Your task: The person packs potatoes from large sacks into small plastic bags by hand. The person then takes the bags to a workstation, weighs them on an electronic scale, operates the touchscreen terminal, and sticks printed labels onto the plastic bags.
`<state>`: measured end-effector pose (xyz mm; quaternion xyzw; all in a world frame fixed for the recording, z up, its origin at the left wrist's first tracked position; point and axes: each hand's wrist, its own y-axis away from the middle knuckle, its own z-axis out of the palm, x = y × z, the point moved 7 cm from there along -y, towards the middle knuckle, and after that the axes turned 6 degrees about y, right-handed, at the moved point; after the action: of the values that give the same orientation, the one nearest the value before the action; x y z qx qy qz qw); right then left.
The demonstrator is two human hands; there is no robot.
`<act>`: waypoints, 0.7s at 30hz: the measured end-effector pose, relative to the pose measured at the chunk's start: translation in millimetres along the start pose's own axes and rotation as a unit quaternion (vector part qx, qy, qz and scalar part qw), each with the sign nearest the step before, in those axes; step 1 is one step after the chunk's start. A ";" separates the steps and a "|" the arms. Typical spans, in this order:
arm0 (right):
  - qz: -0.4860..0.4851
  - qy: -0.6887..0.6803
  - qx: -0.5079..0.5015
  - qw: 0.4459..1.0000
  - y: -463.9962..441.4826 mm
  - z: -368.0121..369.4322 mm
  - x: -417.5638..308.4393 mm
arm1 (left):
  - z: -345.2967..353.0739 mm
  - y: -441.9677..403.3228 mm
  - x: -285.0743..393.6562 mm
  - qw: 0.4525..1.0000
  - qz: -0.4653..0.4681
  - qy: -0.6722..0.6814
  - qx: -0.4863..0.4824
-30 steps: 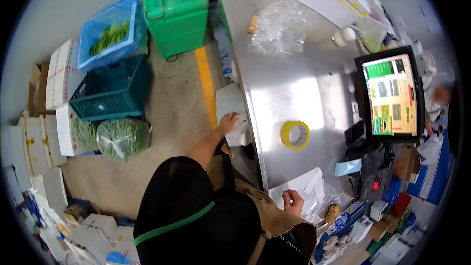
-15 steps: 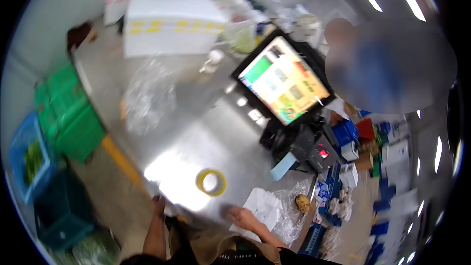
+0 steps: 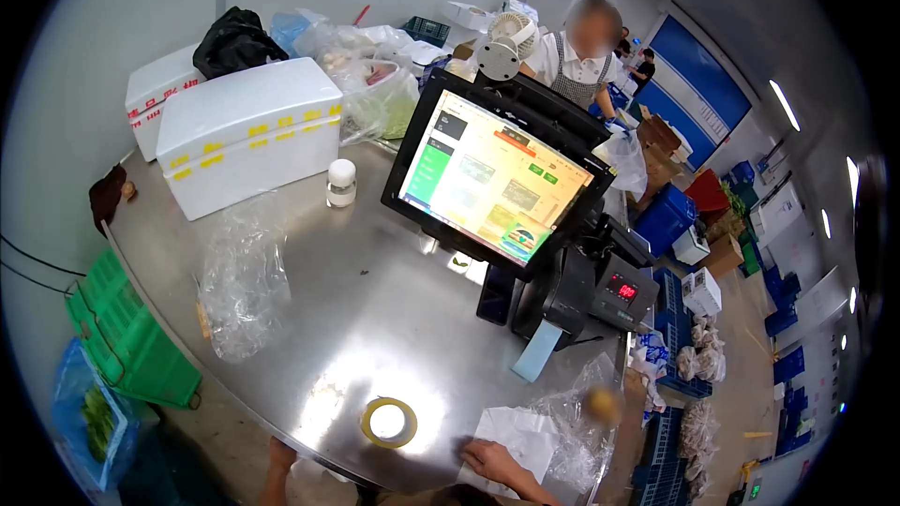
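Observation:
My left hand is at the table's near edge, low in the view, with a whitish sheet or bag just right of it; its fingers are too unclear to read. My right hand rests on a white paper on the metal table, fingers curled together, and what they may hold is hidden. Between the hands, a little farther in, lies a yellow tape roll. Crumpled clear plastic lies right of the paper, with a blurred brownish lump on it.
A lit monitor, a phone and a device with red digits stand beyond. White foam boxes, a white-capped bottle and clear film are leftward. Green crates stand on the floor. Another person is behind the monitor.
The view has swung up and to the right, bringing the monitor and the other person into sight. My left hand shows less now; my right hand remains at the white paper.

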<state>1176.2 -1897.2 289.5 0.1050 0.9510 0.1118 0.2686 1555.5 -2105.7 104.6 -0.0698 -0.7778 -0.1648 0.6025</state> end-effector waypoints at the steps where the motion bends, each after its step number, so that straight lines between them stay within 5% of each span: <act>1: 0.003 0.000 0.001 1.000 0.5 1.9 5.0 | 1.4 0.8 9.2 0.999 0.006 -0.008 -0.030; 14: 0.046 -0.020 0.020 0.999 -11.3 -14.1 18.3 | -2.5 -27.0 -50.6 0.945 0.176 -0.205 -0.182; 21: 0.046 -0.024 0.029 0.998 -9.2 -16.0 28.1 | -11.8 -44.9 -54.0 0.941 0.166 -0.223 -0.192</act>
<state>1143.0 -1901.2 286.6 0.1590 0.9414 0.0938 0.2824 1566.8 -2146.9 47.7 -0.3476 -0.8231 -0.1886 0.4076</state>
